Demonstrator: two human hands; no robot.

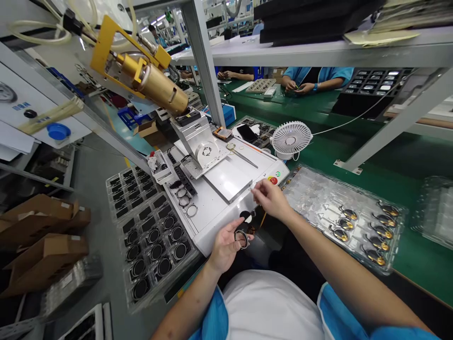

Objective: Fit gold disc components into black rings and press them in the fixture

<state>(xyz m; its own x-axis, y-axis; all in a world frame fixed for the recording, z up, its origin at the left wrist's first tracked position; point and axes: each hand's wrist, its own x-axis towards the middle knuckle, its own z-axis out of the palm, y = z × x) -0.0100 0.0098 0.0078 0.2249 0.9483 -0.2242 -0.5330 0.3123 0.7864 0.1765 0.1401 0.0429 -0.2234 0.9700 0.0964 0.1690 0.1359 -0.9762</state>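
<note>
My left hand (226, 245) is closed around a thin, round metal ring (241, 239), held in front of the machine's front panel. Just beyond its fingertips is a small round black-and-white part (247, 216); whether the fingers touch it I cannot tell. My right hand (272, 200) is raised beside the front corner of the white machine bed (208, 222), its fingers pinched together. Anything between those fingertips is too small to make out. A flat metal plate (228, 182) lies on the bed just ahead of both hands.
Left of the machine, a clear tray (125, 288) holds round black parts. On the right, another tray (311, 189) carries several round parts with gold tabs. A gold cylinder (164, 89) overhangs the bed. Also around are tweezers (246, 158), a fan (290, 139) and loose rings (191, 210).
</note>
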